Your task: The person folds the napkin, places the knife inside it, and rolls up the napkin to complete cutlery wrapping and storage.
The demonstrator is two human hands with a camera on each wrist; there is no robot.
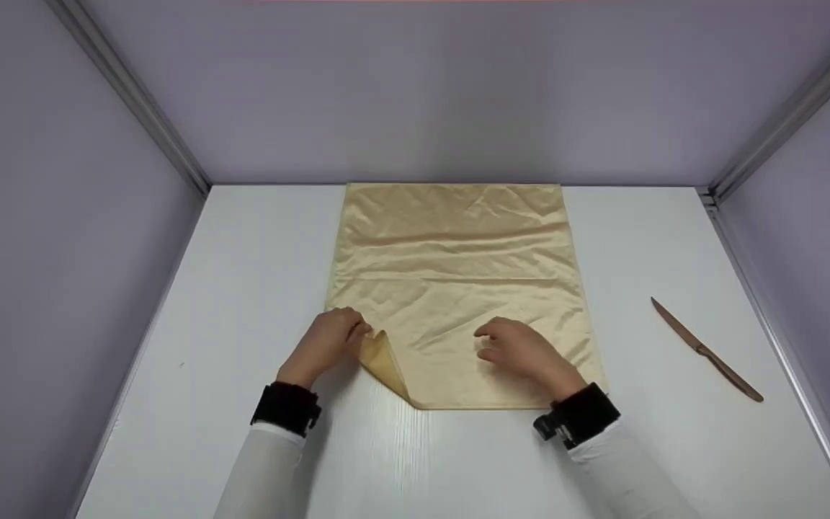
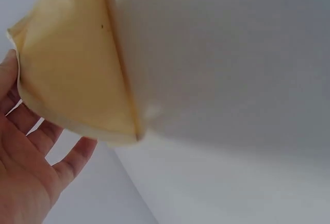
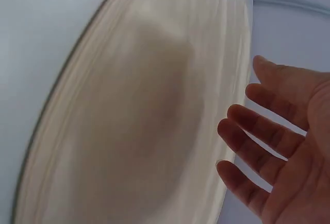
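A pale yellow cloth lies flat on the white table, reaching back to the rear wall. My left hand pinches the cloth's near-left corner, which is lifted and turned inward so its underside shows. In the left wrist view the raised corner of the cloth hangs against my left hand. My right hand is over the near-right part of the cloth with its fingers relaxed and spread. In the right wrist view my right hand is next to the cloth and holds nothing.
A brown knife lies on the table at the right, apart from the cloth. Lilac walls with metal corner posts close in the table on the left, back and right.
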